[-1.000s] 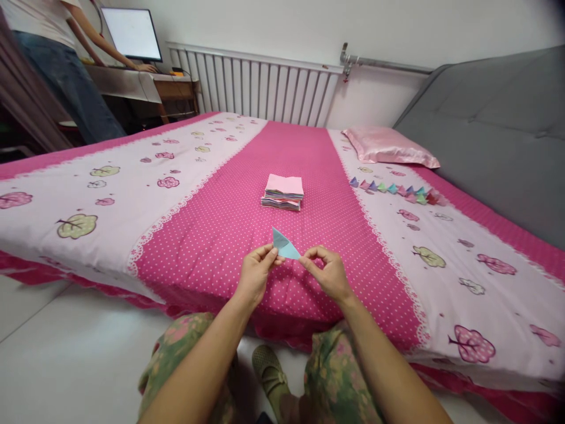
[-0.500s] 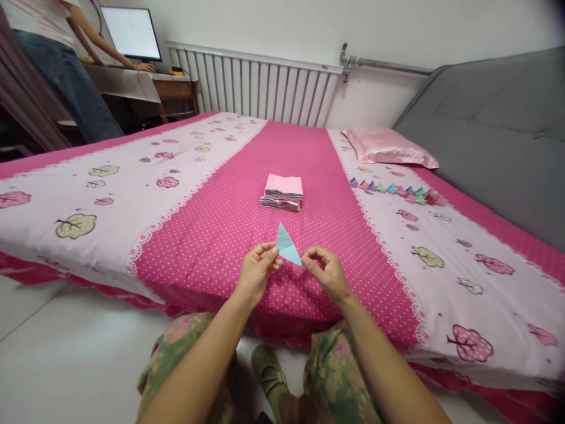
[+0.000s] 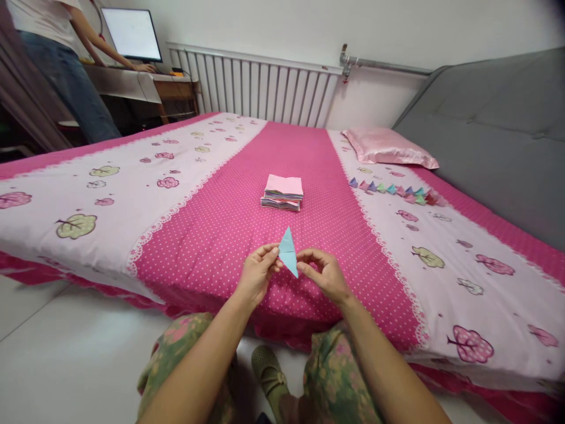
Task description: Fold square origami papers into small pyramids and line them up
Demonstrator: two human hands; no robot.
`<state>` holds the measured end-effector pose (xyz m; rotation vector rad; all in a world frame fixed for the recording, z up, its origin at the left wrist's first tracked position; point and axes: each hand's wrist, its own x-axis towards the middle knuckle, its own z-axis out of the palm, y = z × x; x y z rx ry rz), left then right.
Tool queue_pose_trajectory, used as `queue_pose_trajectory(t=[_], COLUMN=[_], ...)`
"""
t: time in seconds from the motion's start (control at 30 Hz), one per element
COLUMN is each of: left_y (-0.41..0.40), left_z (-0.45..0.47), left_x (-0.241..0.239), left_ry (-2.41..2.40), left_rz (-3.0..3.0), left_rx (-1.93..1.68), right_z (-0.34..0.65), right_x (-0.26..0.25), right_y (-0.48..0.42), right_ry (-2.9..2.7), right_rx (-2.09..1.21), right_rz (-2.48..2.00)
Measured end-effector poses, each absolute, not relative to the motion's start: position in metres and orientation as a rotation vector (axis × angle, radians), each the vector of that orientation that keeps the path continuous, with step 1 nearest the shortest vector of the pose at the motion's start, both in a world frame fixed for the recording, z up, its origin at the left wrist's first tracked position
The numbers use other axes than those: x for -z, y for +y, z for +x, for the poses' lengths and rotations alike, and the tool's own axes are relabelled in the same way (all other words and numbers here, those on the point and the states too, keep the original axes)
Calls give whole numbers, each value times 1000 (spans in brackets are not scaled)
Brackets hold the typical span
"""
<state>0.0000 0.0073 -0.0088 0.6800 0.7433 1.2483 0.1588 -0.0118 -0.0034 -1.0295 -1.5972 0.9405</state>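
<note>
A light blue piece of folded paper [image 3: 288,254] is held up over the near part of the bed, its shape a narrow diamond with a crease across the middle. My left hand [image 3: 258,271] pinches its left corner between thumb and fingers. On the other side, my right hand [image 3: 324,274] has its thumb and curled forefinger at the paper's lower right edge. Just beyond lies a stack of coloured paper squares [image 3: 282,193], pink on top. Several small folded paper pieces [image 3: 392,189] in mixed colours form a row on the right.
The bed [image 3: 212,235] has a pink dotted and floral cover. A pink pillow [image 3: 391,147] lies near the grey headboard [image 3: 494,129]. Along the wall is a radiator [image 3: 256,85]. At far left a person [image 3: 66,65] stands by a desk with a monitor [image 3: 132,34].
The blue paper has turned clockwise, so its long axis stands more upright. My right hand has shifted slightly left with its edge. The stack and the row have stayed put.
</note>
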Motion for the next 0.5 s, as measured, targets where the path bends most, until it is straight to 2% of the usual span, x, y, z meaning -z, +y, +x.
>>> queue_pose_trajectory(t=[0.5], left_y=[3], left_z=[6], left_x=[13], left_ry=[784], left_rz=[788], left_rx=[-1199], right_z=[153], right_x=[8], right_y=[-11], right_ry=[-1514], right_rx=[-905], right_rz=[-1023])
